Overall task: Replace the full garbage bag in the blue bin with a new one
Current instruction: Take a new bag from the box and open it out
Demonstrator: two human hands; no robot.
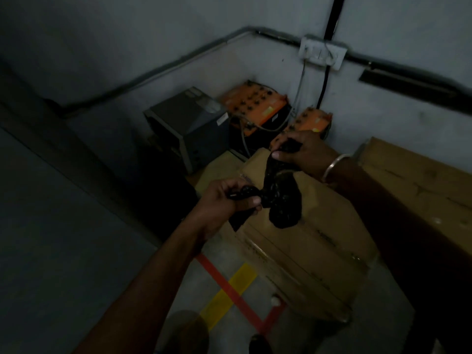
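Black garbage bag (279,192), crumpled and bunched tight, held up in the air above a cardboard box. One twisted end runs up to the right, another out left, with a rounded, glossy lump sagging between them.

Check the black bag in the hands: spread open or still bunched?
Bunched. The black bag hangs as a crumpled twist between the left hand and right hand, with no open mouth showing.
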